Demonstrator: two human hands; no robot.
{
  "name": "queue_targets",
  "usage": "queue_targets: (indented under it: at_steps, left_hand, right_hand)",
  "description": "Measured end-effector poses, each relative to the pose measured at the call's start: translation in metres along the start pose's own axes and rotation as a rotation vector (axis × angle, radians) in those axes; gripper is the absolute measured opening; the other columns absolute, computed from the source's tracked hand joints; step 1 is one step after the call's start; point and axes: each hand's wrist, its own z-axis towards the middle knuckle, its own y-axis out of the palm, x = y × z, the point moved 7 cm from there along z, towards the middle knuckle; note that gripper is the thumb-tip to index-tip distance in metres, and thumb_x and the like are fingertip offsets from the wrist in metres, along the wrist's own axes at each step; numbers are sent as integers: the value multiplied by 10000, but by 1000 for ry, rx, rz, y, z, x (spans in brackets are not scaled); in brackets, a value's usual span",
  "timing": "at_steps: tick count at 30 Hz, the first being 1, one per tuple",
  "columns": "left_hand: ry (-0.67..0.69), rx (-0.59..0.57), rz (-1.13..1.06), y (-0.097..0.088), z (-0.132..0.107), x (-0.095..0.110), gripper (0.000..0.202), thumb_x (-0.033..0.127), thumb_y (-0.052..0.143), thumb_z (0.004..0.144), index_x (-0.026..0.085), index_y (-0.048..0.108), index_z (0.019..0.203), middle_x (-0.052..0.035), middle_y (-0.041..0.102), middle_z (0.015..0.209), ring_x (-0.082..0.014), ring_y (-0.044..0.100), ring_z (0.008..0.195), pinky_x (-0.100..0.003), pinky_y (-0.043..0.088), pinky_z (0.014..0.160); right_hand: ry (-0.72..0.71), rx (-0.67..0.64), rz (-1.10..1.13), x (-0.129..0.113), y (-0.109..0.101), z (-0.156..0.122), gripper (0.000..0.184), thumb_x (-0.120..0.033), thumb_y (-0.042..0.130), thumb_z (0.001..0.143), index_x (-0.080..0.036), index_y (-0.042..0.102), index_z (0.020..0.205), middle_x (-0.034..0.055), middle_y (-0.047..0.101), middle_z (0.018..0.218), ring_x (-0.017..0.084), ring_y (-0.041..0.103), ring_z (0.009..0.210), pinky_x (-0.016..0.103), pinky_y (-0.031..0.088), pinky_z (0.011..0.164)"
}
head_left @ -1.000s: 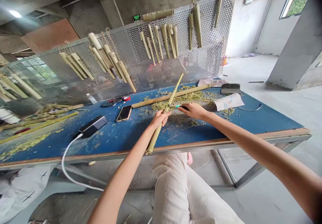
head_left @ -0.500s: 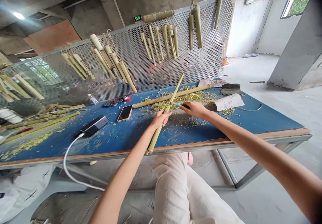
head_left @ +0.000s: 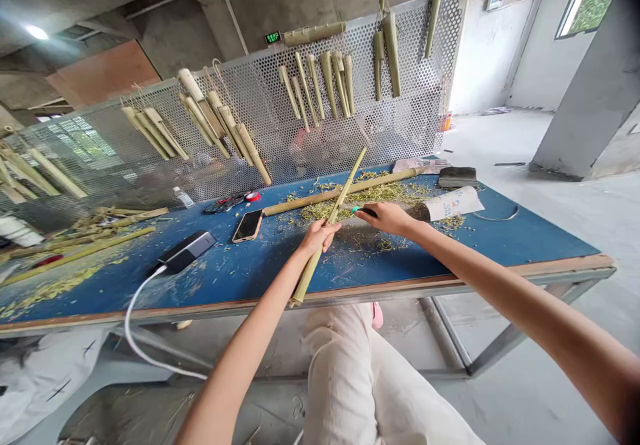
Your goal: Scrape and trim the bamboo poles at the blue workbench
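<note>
My left hand (head_left: 320, 236) is closed around the middle of a bamboo piece (head_left: 309, 273), which slants up and away from me over the table edge. Its far part is narrower and pale green. In my right hand (head_left: 387, 218) is a knife (head_left: 356, 210) with a black and green handle. The blade points left and meets the bamboo just beyond my left fingers; its tip is too small to make out. Beneath both hands lie curly bamboo shavings (head_left: 385, 244). Behind them a long bamboo pole (head_left: 320, 200) rests across the blue table (head_left: 240, 275).
A phone (head_left: 249, 225), a power bank (head_left: 187, 252) with a white cable, and red tape (head_left: 253, 196) lie to the left. A paper-wrapped blade (head_left: 455, 204) and a dark block (head_left: 457, 177) lie right. Bamboo pieces hang on a perforated metal panel (head_left: 270, 92) behind.
Hardly anything differs. Both hands, the knife and the bamboo keep nearly the same places, and the view has shifted very slightly.
</note>
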Motion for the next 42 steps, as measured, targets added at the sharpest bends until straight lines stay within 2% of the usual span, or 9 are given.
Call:
queue_targets:
  at_steps: [13, 17, 22, 31, 36, 39, 42]
  left_hand:
    - [-7, 5, 29, 0, 0, 0, 286, 399, 695, 806, 201, 490, 793, 119, 399, 383, -62, 340, 274, -227, 214, 346]
    - [-2, 1, 25, 1, -1, 1, 285, 394, 696, 812, 199, 489, 786, 119, 397, 378, -60, 336, 271, -224, 215, 347]
    - [-11, 1, 20, 1, -1, 2, 305, 399, 708, 820, 196, 487, 772, 115, 400, 379, -53, 329, 267, -220, 204, 347]
    - [-12, 4, 6, 1, 1, 1, 286, 368, 694, 835, 199, 474, 767, 114, 394, 378, -55, 331, 266, -219, 207, 349]
    - [-8, -12, 30, 2, -2, 4, 278, 367, 688, 836, 198, 478, 771, 110, 401, 379, -57, 332, 270, -220, 209, 351]
    - [-11, -15, 37, 3, -3, 5, 287, 379, 697, 830, 199, 480, 778, 112, 401, 381, -59, 336, 272, -223, 214, 353]
    - [-14, -14, 34, 4, -3, 5, 285, 380, 703, 825, 199, 484, 794, 115, 402, 384, -60, 334, 273, -225, 213, 354]
  right_hand:
    - [-25, -11, -12, 0, -2, 0, 520, -579, 331, 1018, -202, 688, 993, 88, 733, 874, 206, 666, 768, 265, 318, 596]
    - [36, 12, -27, 5, -5, 0, 519, -568, 322, 1023, -197, 686, 1032, 95, 739, 887, 217, 673, 782, 269, 318, 591]
    - [-25, 2, -18, -3, -2, -1, 524, -583, 325, 1018, -209, 692, 1022, 93, 748, 908, 221, 686, 805, 271, 345, 617]
    - [56, 10, -17, 0, 1, 1, 560, -589, 291, 1025, -195, 683, 1096, 113, 752, 957, 239, 694, 835, 271, 352, 609]
    - [-32, -9, -5, -4, 1, 0, 549, -599, 301, 1021, -202, 680, 1039, 97, 743, 912, 221, 681, 802, 264, 345, 615]
    - [9, 12, -13, 1, -1, 0, 519, -576, 318, 1024, -200, 675, 1053, 100, 742, 922, 221, 677, 801, 265, 339, 610]
    - [-39, 2, 11, 0, -1, 0, 509, -576, 329, 1020, -203, 675, 1030, 89, 735, 890, 209, 668, 777, 260, 344, 615]
